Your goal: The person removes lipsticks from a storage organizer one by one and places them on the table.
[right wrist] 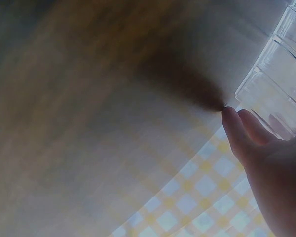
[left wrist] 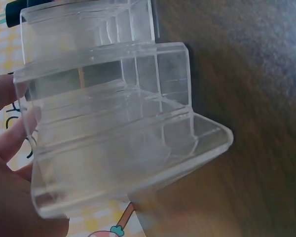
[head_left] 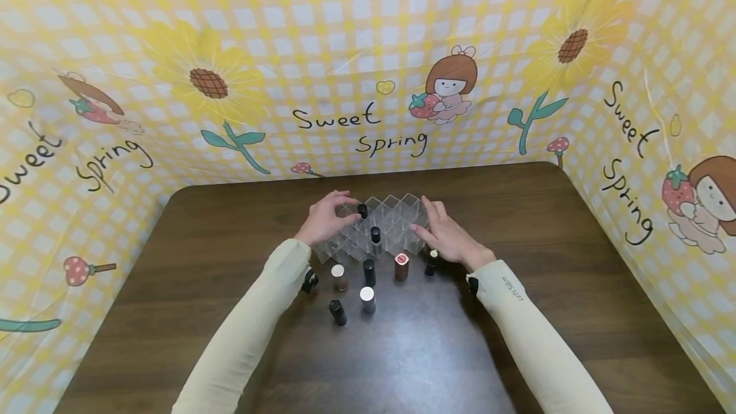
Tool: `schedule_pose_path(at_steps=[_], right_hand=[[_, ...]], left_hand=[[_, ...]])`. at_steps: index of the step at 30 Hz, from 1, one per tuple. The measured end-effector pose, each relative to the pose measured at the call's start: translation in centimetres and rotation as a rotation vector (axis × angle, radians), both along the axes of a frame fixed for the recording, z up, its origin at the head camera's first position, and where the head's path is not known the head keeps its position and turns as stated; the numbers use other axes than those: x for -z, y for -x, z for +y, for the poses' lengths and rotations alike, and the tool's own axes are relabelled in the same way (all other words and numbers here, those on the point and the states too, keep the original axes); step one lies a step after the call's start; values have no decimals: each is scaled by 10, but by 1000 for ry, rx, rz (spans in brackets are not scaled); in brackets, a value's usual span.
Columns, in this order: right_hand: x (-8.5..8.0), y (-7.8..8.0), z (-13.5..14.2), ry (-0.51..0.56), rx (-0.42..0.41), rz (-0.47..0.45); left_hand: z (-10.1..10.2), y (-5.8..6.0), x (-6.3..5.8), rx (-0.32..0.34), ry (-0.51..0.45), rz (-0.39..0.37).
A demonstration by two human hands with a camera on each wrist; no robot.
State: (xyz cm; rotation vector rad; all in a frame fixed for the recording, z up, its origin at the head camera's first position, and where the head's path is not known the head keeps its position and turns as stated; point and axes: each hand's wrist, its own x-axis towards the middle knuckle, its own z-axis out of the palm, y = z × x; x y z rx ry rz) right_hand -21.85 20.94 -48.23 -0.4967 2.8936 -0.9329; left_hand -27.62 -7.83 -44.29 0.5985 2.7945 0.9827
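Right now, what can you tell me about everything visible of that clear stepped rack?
The clear, plastic-looking stepped rack has several tiers, split into diamond-shaped compartments. It appears to rest on the dark brown wood-look table. Two black-capped tubes show within it. The right hand appears to touch its right end; the left hand is at its left end.

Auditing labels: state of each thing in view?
Clear plastic stepped rack: partly filled
Left hand: touching rack
Right hand: touching rack
Two black-capped tubes: standing in rack
Two white-topped cylindrical containers: upright
Two loose black cylinders: upright
Dark-red red-topped tube: upright
Black pale-topped bottle: upright
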Motion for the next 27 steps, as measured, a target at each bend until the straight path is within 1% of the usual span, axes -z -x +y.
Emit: schedule_pose_path(at_steps=[3, 8, 15, 21, 27], right_hand=[[0, 0, -1, -1, 2, -2], [0, 0, -2, -3, 13, -15], [0, 0, -2, -3, 8, -4], [0, 1, -1, 2, 13, -15], [2, 2, 0, 3, 12, -17]], left_hand=[[2, 0, 0, 4, 11, 17], [5, -2, 0, -11, 9, 29], [6, -1, 5, -31, 2, 46], [8, 0, 8, -50, 5, 57], [10, 0, 9, -61, 4, 72]])
